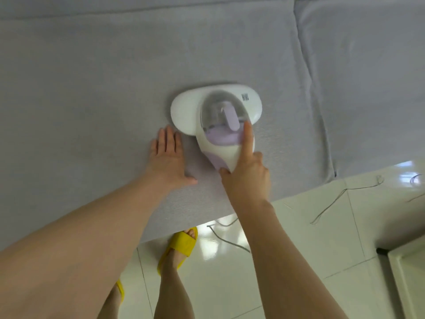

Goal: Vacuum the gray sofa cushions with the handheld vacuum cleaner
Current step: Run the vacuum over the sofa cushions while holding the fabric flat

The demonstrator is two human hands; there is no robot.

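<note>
A white and lilac handheld vacuum cleaner (213, 118) lies flat on the gray sofa cushion (92, 77), its wide head pointing away from me. My right hand (247, 171) grips the vacuum's handle from behind, with the index finger stretched along its top. My left hand (167, 157) rests palm down on the cushion just left of the vacuum, fingers together and holding nothing.
A second gray cushion (368, 65) lies to the right past a seam. The sofa's front edge runs diagonally above a glossy white tile floor (299, 238). A thin gray cord (230, 241) trails on the floor. My feet wear yellow slippers (181, 245).
</note>
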